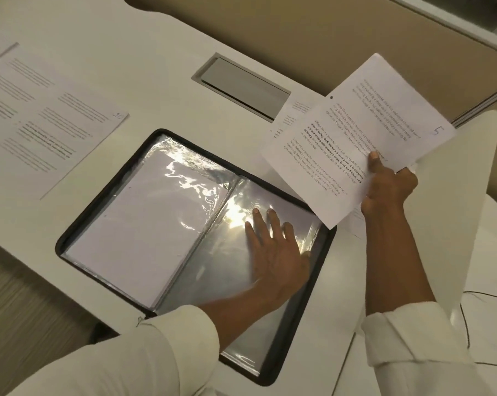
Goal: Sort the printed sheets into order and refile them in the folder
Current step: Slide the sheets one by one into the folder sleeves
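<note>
Left sleeve [141,352] nearest; left hand [273,252], fingers straight and spread, presses flat on the right pocket [213,272] of the open folder [111,182] on the desk [155,67]. Right hand [387,187] pinches sheet 5 [355,132] above the folder's far right corner; sheet 10 [55,124] lies left.

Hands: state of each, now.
Left hand: open, flat on a clear plastic sleeve in the black folder.
Right hand: grips the white printed sheet marked 5.

Warm, dim light; glare on the folder sleeves [235,210] (wide-angle bending at edges).
</note>
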The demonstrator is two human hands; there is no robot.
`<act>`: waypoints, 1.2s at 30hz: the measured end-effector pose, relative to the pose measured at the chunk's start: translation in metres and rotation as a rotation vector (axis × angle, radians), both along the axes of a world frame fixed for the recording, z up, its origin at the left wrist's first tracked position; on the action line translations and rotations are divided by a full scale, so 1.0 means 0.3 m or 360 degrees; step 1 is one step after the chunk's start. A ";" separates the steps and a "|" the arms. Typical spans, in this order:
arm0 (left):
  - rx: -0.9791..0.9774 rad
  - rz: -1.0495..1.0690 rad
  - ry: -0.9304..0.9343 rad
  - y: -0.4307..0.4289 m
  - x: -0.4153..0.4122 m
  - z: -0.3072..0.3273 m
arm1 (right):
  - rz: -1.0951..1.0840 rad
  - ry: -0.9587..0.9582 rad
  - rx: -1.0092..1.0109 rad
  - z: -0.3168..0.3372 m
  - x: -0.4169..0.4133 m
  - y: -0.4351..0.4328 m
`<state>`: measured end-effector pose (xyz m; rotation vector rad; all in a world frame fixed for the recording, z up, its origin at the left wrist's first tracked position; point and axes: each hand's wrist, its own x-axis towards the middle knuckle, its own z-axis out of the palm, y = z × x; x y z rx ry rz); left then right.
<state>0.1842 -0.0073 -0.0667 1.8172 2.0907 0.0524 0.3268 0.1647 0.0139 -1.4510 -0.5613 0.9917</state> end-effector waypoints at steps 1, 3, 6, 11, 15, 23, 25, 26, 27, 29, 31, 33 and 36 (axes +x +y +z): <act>0.0000 -0.0024 -0.0019 -0.001 -0.001 0.008 | -0.0004 0.0015 -0.0007 -0.004 -0.010 -0.005; -0.0023 -0.0108 -0.0047 -0.006 -0.005 0.021 | -0.0012 0.0043 -0.0035 -0.017 -0.022 -0.011; -0.0016 -0.0157 -0.0095 -0.018 -0.007 0.039 | -0.0019 0.0067 -0.0074 -0.030 -0.023 -0.015; 0.0150 0.0081 -0.0233 -0.006 -0.025 0.066 | 0.0004 0.0013 -0.0068 -0.032 -0.006 -0.014; 0.0076 0.0335 -0.0412 0.019 -0.061 0.090 | 0.0039 -0.0119 -0.0079 -0.036 0.033 0.012; 0.0135 0.0346 -0.0369 0.000 -0.085 0.125 | 0.0379 -0.0546 -0.0226 -0.020 0.114 0.133; 0.0151 0.0311 -0.0371 -0.007 -0.085 0.127 | 0.0490 -0.0674 -0.0266 -0.012 0.122 0.168; 0.0141 0.0297 -0.0380 -0.010 -0.086 0.129 | 0.0532 -0.0728 -0.0287 -0.006 0.123 0.185; 0.0117 0.0286 -0.0390 -0.012 -0.087 0.131 | 0.0551 -0.0771 -0.0318 -0.003 0.128 0.203; 0.0052 0.0310 -0.0416 -0.009 -0.093 0.138 | 0.0565 -0.0821 -0.0344 0.005 0.137 0.236; -0.0010 0.0377 -0.0411 -0.001 -0.099 0.147 | 0.0575 -0.0837 -0.0344 0.023 0.145 0.261; -0.0048 0.0441 -0.0430 0.005 -0.102 0.147 | 0.0587 -0.0837 -0.0329 0.049 0.149 0.271; -0.0056 0.0466 -0.0460 0.013 -0.101 0.141 | 0.0657 -0.0831 -0.0295 0.096 0.152 0.280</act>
